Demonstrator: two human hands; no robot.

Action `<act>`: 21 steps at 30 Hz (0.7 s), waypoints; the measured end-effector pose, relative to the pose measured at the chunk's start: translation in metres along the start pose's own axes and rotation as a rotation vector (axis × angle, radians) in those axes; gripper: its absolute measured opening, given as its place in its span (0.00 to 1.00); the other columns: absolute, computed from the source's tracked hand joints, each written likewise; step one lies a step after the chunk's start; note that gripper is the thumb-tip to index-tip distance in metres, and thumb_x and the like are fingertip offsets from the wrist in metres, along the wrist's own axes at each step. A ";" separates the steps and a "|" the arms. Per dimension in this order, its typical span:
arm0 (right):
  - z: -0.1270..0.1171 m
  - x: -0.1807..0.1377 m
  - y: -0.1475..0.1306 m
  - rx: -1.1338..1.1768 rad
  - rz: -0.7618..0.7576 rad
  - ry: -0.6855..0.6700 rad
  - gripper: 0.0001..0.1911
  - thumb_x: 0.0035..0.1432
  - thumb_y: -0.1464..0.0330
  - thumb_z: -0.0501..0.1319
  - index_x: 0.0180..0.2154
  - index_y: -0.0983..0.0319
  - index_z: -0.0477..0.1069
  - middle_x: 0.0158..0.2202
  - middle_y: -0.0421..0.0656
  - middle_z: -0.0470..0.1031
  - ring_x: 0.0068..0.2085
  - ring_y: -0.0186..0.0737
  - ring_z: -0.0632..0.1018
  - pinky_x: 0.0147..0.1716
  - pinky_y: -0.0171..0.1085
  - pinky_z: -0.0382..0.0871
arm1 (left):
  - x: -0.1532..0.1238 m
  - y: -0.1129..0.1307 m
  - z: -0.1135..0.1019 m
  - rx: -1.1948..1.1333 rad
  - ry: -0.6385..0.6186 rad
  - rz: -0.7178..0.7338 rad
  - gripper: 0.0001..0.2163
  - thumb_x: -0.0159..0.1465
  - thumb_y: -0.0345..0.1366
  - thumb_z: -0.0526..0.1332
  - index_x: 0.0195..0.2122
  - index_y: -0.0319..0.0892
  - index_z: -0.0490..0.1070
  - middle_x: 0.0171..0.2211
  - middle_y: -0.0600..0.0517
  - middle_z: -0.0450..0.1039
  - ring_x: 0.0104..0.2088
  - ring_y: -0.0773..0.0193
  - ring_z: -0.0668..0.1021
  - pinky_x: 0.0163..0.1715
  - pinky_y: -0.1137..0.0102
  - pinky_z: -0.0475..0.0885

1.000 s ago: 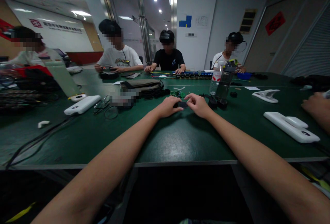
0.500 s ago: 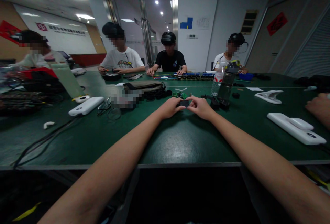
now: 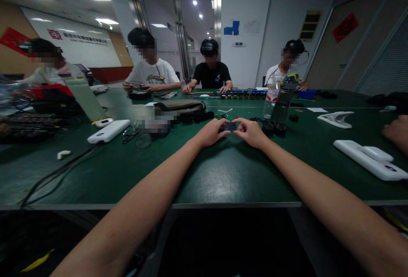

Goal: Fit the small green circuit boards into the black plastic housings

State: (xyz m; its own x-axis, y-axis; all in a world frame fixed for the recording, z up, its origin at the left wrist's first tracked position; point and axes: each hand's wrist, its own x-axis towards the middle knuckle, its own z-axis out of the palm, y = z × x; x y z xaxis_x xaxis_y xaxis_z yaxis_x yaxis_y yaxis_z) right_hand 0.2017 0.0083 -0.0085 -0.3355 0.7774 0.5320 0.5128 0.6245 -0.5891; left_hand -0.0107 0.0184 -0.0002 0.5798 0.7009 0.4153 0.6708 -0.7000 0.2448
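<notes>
Both of my hands hold a small flat dark rectangular piece [image 3: 230, 127] between them, over the green table [image 3: 216, 170]. My left hand [image 3: 212, 133] pinches its left side with thumb and fingers. At the right side, the thumb and index finger of my right hand [image 3: 250, 132] close on its edge. The piece is too small to make out its exact kind. Just behind it lie green circuit boards [image 3: 220, 116], partly hidden by my fingers. Small black parts [image 3: 267, 127] lie to the right of my right hand.
A clear bottle [image 3: 270, 103] and a dark bottle [image 3: 281, 109] stand right of my hands. White power banks lie left [image 3: 109, 131] and right [image 3: 366, 160]. A fabric pouch [image 3: 180, 107], a cable [image 3: 60, 166] and a white stand [image 3: 336, 119] are around. Several people sit across the table.
The view has shifted slightly, so everything sits a little further right. My hands keep their hold on the dark piece, which shows slightly more of its flat face.
</notes>
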 end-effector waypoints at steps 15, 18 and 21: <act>-0.001 -0.001 0.000 0.037 -0.002 0.038 0.18 0.51 0.70 0.66 0.46 0.63 0.75 0.22 0.34 0.71 0.24 0.33 0.70 0.28 0.32 0.63 | 0.002 -0.004 0.003 0.017 0.025 0.019 0.16 0.68 0.39 0.61 0.55 0.40 0.69 0.42 0.45 0.77 0.46 0.55 0.77 0.49 0.62 0.72; -0.001 -0.001 0.001 0.035 0.001 0.040 0.17 0.51 0.70 0.66 0.46 0.63 0.75 0.22 0.34 0.70 0.24 0.33 0.70 0.28 0.32 0.63 | 0.002 -0.004 0.002 0.020 0.028 0.023 0.16 0.67 0.39 0.61 0.54 0.40 0.69 0.42 0.45 0.77 0.46 0.55 0.77 0.49 0.62 0.72; 0.000 -0.001 0.001 0.031 -0.007 0.036 0.17 0.51 0.70 0.66 0.46 0.63 0.75 0.22 0.34 0.71 0.23 0.33 0.70 0.28 0.32 0.63 | 0.001 -0.004 0.002 0.021 0.027 0.019 0.16 0.67 0.39 0.61 0.54 0.40 0.70 0.42 0.45 0.77 0.46 0.55 0.77 0.49 0.62 0.72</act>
State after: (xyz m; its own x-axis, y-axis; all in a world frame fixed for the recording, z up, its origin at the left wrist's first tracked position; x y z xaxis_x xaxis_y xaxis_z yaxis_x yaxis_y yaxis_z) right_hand 0.2030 0.0084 -0.0097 -0.3100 0.7701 0.5575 0.4856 0.6324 -0.6035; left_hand -0.0119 0.0224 -0.0023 0.5800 0.6836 0.4431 0.6698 -0.7098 0.2183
